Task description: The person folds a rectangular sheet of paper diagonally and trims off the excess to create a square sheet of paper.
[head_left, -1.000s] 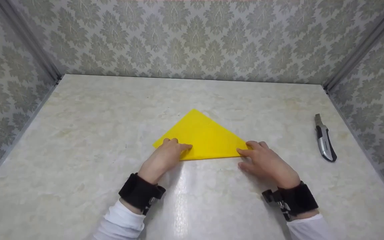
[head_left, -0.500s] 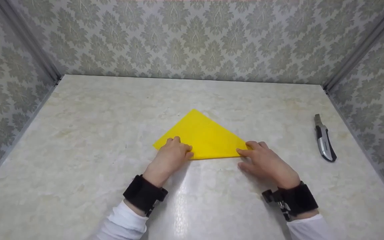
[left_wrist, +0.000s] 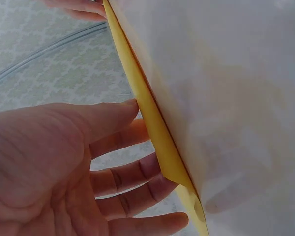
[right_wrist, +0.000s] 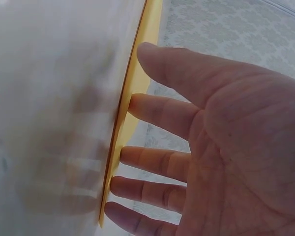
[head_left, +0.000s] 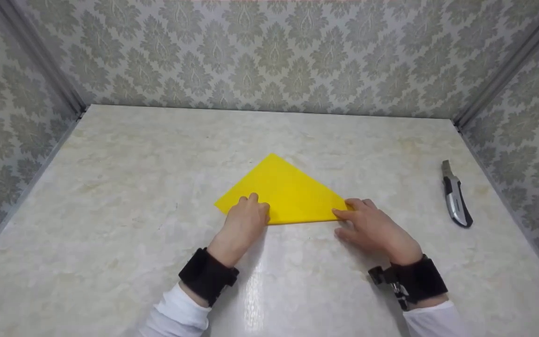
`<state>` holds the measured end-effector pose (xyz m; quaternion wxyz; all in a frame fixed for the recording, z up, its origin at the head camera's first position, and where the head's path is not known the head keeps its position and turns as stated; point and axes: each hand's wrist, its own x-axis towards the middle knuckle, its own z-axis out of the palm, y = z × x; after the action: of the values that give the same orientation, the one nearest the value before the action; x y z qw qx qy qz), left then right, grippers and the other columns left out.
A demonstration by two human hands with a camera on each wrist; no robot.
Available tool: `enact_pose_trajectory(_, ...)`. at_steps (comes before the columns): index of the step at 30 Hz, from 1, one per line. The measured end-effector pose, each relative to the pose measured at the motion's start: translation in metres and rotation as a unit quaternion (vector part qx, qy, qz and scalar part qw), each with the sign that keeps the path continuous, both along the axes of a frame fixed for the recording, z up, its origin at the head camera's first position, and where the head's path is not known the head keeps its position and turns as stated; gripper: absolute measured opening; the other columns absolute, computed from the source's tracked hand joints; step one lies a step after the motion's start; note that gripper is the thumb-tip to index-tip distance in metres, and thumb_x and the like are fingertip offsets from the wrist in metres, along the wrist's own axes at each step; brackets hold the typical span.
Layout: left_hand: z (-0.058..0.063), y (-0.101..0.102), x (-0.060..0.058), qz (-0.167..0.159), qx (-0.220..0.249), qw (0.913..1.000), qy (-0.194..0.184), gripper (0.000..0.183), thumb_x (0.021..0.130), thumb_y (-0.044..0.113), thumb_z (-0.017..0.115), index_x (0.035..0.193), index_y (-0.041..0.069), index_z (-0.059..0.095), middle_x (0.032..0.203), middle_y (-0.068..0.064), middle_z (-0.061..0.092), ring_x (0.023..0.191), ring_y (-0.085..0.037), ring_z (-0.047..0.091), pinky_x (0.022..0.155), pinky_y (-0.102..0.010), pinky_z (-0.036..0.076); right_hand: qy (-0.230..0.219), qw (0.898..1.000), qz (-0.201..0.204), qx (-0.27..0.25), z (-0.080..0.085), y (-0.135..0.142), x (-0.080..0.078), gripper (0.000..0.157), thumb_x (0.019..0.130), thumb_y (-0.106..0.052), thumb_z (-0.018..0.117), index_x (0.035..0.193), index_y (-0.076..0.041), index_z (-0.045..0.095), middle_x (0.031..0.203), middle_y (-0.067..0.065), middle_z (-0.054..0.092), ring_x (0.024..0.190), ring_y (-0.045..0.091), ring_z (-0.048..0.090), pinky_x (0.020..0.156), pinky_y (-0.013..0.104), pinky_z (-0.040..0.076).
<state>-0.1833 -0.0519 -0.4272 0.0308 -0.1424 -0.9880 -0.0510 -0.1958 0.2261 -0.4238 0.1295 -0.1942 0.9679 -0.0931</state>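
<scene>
Head view: the yellow sheet (head_left: 293, 192) lies flat around the middle of the table (head_left: 134, 150), peak toward the back edge and long straight side toward me, apparently so that both hands reach that side easily. My right hand (head_left: 370, 228) presses with its fingers spread near the sheet's right corner, which they cover; I judge this anchors it against slipping. That thumb sits off the sheet, just short of its near side. My left hand (head_left: 242, 223) rests on the sheet toward its left corner, fingers fairly straight in the left wrist view, thumb at the near side; it seems to be flattening what looks like a fold, though how hard, I cannot tell. As far as I see, neither hand pinches. The utility knife (head_left: 456, 196) lies well apart, near the table's right edge, a spot that probably leaves my wrists free
</scene>
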Motion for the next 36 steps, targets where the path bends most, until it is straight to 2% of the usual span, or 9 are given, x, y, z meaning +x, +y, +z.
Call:
enact_pose_trajectory(14, 0.003, -0.001, -0.002, -0.021, -0.031, 0.9987, -0.036, 0.025, 0.099, 0.025, 0.064, 0.111, 0.005, 0.073, 0.106, -0.019, 0.063, 0.092, -0.034, 0.063, 0.076, -0.040, 0.061, -0.017, 1.000, -0.008, 0.011, 0.001, 0.000, 0.001, 0.056, 0.098, -0.037, 0.061, 0.149, -0.014, 0.049, 0.155, 0.023, 0.041, 0.138, 0.040, 0.040, 0.114, 0.055, 0.038)
enact_pose_trajectory(22, 0.001, 0.000, -0.003, -0.011, -0.005, 0.9996, -0.027, 0.023, 0.096, 0.024, 0.068, 0.105, 0.004, 0.074, 0.102, -0.019, 0.064, 0.089, -0.034, 0.063, 0.075, -0.041, 0.060, -0.039, 0.999, -0.003, -0.003, 0.003, -0.001, 0.004, 0.066, 0.093, -0.040, 0.068, 0.153, -0.026, 0.043, 0.158, 0.026, 0.035, 0.126, 0.038, 0.039, 0.099, 0.050, 0.046)
enact_pose_trajectory(26, 0.001, 0.001, -0.002, -0.003, 0.009, 0.9998, -0.018, 0.020, 0.095, 0.021, 0.069, 0.101, 0.002, 0.074, 0.098, -0.018, 0.064, 0.087, -0.033, 0.063, 0.073, -0.042, 0.060, -0.031, 0.999, 0.013, -0.002, 0.004, 0.000, 0.007, 0.065, 0.092, -0.041, 0.070, 0.151, -0.026, 0.045, 0.157, 0.029, 0.034, 0.126, 0.041, 0.039, 0.100, 0.051, 0.047)
enact_pose_trajectory(29, 0.003, 0.001, -0.001, -0.001, 0.002, 0.9998, -0.022, 0.022, 0.095, 0.022, 0.068, 0.102, 0.002, 0.073, 0.097, -0.017, 0.063, 0.087, -0.033, 0.063, 0.073, -0.041, 0.061, -0.013, 1.000, 0.022, 0.015, 0.004, -0.003, 0.008, 0.064, 0.092, -0.042, 0.069, 0.150, -0.024, 0.048, 0.155, 0.030, 0.037, 0.125, 0.043, 0.040, 0.099, 0.051, 0.048)
enact_pose_trajectory(33, 0.006, 0.001, 0.000, -0.002, -0.011, 0.9991, -0.041, 0.029, 0.096, 0.030, 0.068, 0.105, 0.003, 0.072, 0.100, -0.017, 0.063, 0.090, -0.033, 0.064, 0.075, -0.042, 0.060, 0.007, 0.998, 0.029, 0.049, 0.003, -0.009, 0.008, 0.063, 0.092, -0.043, 0.068, 0.149, -0.023, 0.049, 0.150, 0.032, 0.042, 0.119, 0.043, 0.044, 0.095, 0.051, 0.049)
enact_pose_trajectory(36, 0.008, 0.002, 0.003, -0.002, -0.029, 0.9984, -0.048, 0.038, 0.097, 0.037, 0.065, 0.114, 0.004, 0.070, 0.109, -0.017, 0.064, 0.098, -0.034, 0.064, 0.083, -0.043, 0.059, 0.013, 0.997, 0.032, 0.065, 0.002, -0.010, 0.007, 0.064, 0.092, -0.044, 0.069, 0.149, -0.023, 0.049, 0.148, 0.033, 0.043, 0.115, 0.043, 0.045, 0.094, 0.051, 0.049)
